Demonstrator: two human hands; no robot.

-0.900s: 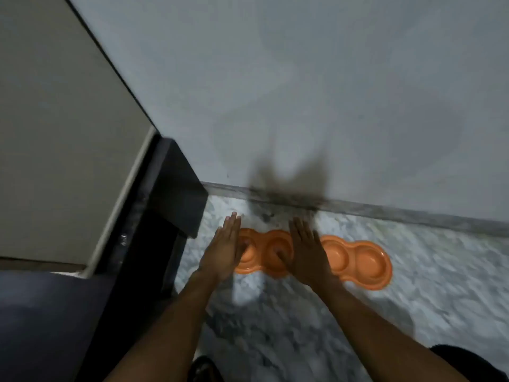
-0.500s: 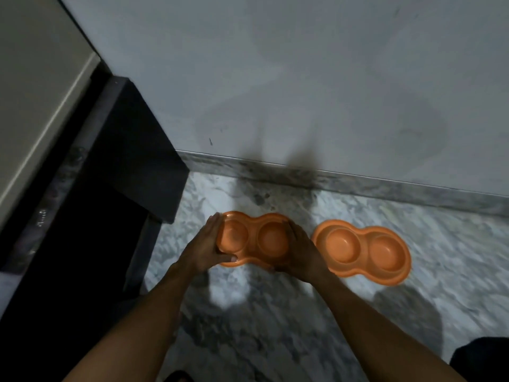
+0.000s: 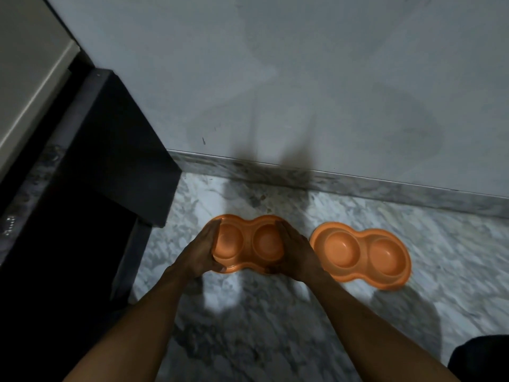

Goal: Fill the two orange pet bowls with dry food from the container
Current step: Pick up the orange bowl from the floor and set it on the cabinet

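Two orange double pet bowls are on the marble floor near the wall. The left bowl (image 3: 248, 244) is gripped at both ends: my left hand (image 3: 202, 250) clasps its left end, thumb under the front rim, and my right hand (image 3: 296, 256) clasps its right end. It looks lifted and tilted toward me, though I cannot tell for sure. The right bowl (image 3: 360, 255) lies flat on the floor just right of my right hand. Both bowls have empty wells. No food container is in view.
A dark cabinet block (image 3: 110, 166) stands at the left, close to my left forearm. The pale wall and its marble skirting (image 3: 358, 186) run behind the bowls. A dark shape (image 3: 484, 357) sits at the bottom right corner.
My hands went from hovering flat over the bowls to gripping the left bowl's ends. That bowl has parted from the right one and come nearer to me.
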